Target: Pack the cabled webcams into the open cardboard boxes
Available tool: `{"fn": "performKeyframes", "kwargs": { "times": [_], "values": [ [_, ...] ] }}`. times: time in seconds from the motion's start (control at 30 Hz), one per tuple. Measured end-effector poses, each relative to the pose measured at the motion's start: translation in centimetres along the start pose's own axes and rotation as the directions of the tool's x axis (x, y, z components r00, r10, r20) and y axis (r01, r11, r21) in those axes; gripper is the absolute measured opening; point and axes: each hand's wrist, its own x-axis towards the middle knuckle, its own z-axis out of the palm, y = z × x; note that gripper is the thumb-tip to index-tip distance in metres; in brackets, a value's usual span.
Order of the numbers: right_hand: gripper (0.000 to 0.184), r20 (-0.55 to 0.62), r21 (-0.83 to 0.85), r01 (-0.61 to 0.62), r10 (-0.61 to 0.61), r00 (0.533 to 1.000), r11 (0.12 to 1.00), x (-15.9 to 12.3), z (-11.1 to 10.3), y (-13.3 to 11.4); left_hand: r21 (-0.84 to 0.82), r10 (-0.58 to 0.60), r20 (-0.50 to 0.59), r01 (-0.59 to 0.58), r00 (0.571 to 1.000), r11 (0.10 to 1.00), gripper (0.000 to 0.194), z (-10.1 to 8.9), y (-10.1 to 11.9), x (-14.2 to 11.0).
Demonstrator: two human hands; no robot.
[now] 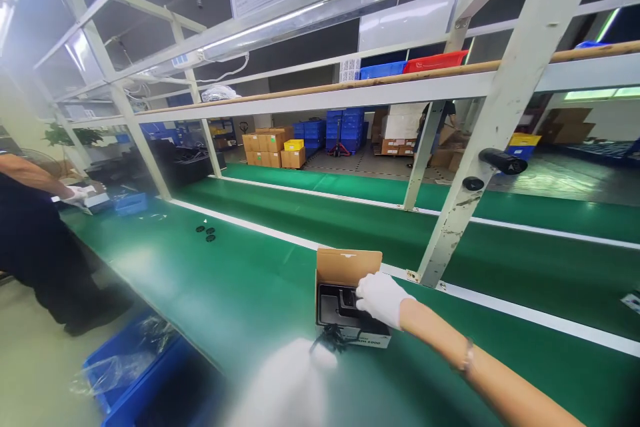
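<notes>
An open cardboard box (349, 267) stands on the green bench with its brown lid raised. Inside it lies a black tray (330, 303) with a raised dark part in the middle. My right hand (383, 298), in a white glove, reaches into the box from the right. Its fingers are curled down at the tray, and what they grip is hidden. A bundled black cable (333, 338) hangs in front of the box's printed front wall. My left hand (295, 383), white-gloved and badly blurred, comes up from below, its fingertips closed at the cable.
Several small black discs (210, 238) lie left on the bench (260, 267). A slanted white post (465, 167) rises behind my right hand. Below the left edge is a blue bin (125, 373) with plastic film. A co-worker (35, 240) stands at far left, hands on a white box.
</notes>
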Motion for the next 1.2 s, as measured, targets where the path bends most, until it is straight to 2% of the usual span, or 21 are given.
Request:
{"fn": "performKeyframes", "kwargs": {
  "times": [0.03, 0.1, 0.13, 0.17, 0.23, 0.27, 0.33, 0.4, 0.43, 0.5, 0.53, 0.6, 0.7, 0.8, 0.87, 0.93, 1.0, 1.07, 1.13, 1.2],
  "values": [
    [0.038, -0.037, 0.117, 0.072, -0.068, 0.997, 0.990, -1.2, -1.2, -0.3, 0.023, 0.006, -0.007, -0.006, 1.000, 1.000, 0.044, 0.1, 0.4, 0.4],
    [0.074, -0.156, 0.390, 0.245, -0.198, 0.968, 0.888, -3.8, -3.4, -1.2, 0.076, 0.029, -0.016, -0.028, 0.999, 0.997, 0.047, 0.2, 1.4, 1.2],
    [0.078, -0.216, 0.475, 0.299, -0.219, 0.951, 0.828, -5.0, -4.2, -1.8, 0.107, 0.039, -0.012, -0.038, 0.999, 0.994, 0.046, 0.2, 2.0, 1.7],
    [0.070, -0.262, 0.527, 0.324, -0.213, 0.941, 0.786, -5.9, -4.9, -2.4, 0.137, 0.044, 0.002, -0.044, 0.999, 0.990, 0.043, 0.1, 2.5, 2.3],
    [0.038, -0.325, 0.548, 0.306, -0.139, 0.935, 0.778, -7.0, -5.5, -3.2, 0.193, 0.035, 0.051, -0.044, 0.998, 0.980, 0.035, -0.3, 3.4, 3.7],
    [0.027, -0.345, 0.561, 0.279, -0.086, 0.935, 0.780, -7.1, -5.4, -3.2, 0.251, 0.037, 0.052, -0.048, 0.998, 0.967, 0.030, -0.6, 3.8, 4.6],
    [0.022, -0.349, 0.603, 0.230, -0.007, 0.937, 0.764, -6.8, -5.0, -2.7, 0.433, 0.106, -0.055, -0.072, 0.993, 0.898, 0.026, -1.2, 4.0, 6.9],
    [0.022, -0.328, 0.645, 0.201, 0.030, 0.944, 0.738, -6.2, -4.1, -1.7, 0.594, 0.204, -0.172, -0.064, 0.964, 0.802, 0.028, -1.5, 3.7, 9.3],
    [0.022, -0.320, 0.658, 0.194, 0.038, 0.947, 0.728, -5.9, -3.7, -1.2, 0.636, 0.222, -0.180, -0.059, 0.958, 0.770, 0.029, -1.5, 3.4, 10.5],
    [0.031, -0.338, 0.655, 0.203, 0.042, 0.940, 0.728, -5.4, -2.7, -0.3, 0.647, 0.153, -0.061, -0.078, 0.986, 0.759, 0.031, -1.1, 2.8, 12.3],
    [0.039, -0.357, 0.638, 0.215, 0.037, 0.933, 0.739, -5.2, -2.3, 0.1, 0.644, 0.094, 0.037, -0.096, 0.995, 0.759, 0.034, -0.8, 2.5, 12.9],
    [0.050, -0.398, 0.567, 0.249, -0.004, 0.917, 0.785, -4.8, -1.7, 0.8, 0.646, 0.003, 0.201, -0.135, 0.980, 0.751, 0.044, -0.2, 2.3, 13.6],
    [0.038, -0.392, 0.355, 0.236, -0.086, 0.916, 0.905, -4.6, -1.3, 1.7, 0.673, -0.065, 0.312, -0.173, 0.948, 0.719, 0.054, -0.3, 2.4, 14.4],
    [0.020, -0.334, 0.024, 0.089, -0.076, 0.939, 0.996, -4.3, -1.3, 2.1, 0.766, -0.141, 0.326, -0.173, 0.935, 0.620, 0.048, -1.2, 2.1, 15.7],
    [0.014, -0.284, -0.154, 0.028, -0.072, 0.956, 0.988, -3.9, -1.1, 1.9, 0.835, -0.199, 0.324, -0.181, 0.925, 0.520, 0.047, -1.7, 1.4, 16.7],
    [0.015, -0.185, -0.266, 0.037, -0.088, 0.979, 0.963, -3.0, -0.2, 1.4, 0.892, -0.245, 0.329, -0.214, 0.912, 0.399, 0.039, -1.8, 0.3, 17.6],
    [0.021, -0.065, -0.325, 0.079, -0.105, 0.992, 0.942, -1.7, 1.2, 0.7, 0.935, -0.288, 0.315, -0.244, 0.905, 0.255, 0.033, -1.5, -1.0, 18.2],
    [0.019, 0.028, -0.343, 0.104, -0.101, 0.995, 0.934, -0.3, 2.8, 0.0, 0.963, -0.326, 0.270, -0.254, 0.906, 0.094, 0.027, -1.0, -2.3, 18.4],
    [0.015, 0.078, -0.337, 0.104, -0.082, 0.994, 0.936, 0.8, 4.0, -0.3, 0.966, -0.361, 0.217, -0.252, 0.907, -0.052, 0.021, -0.5, -3.4, 18.4],
    [0.016, 0.118, -0.318, 0.106, -0.072, 0.990, 0.942, 1.2, 4.0, -0.1, 0.956, -0.385, 0.183, -0.254, 0.905, -0.144, 0.017, -0.2, -4.1, 18.5]
  ]
}}
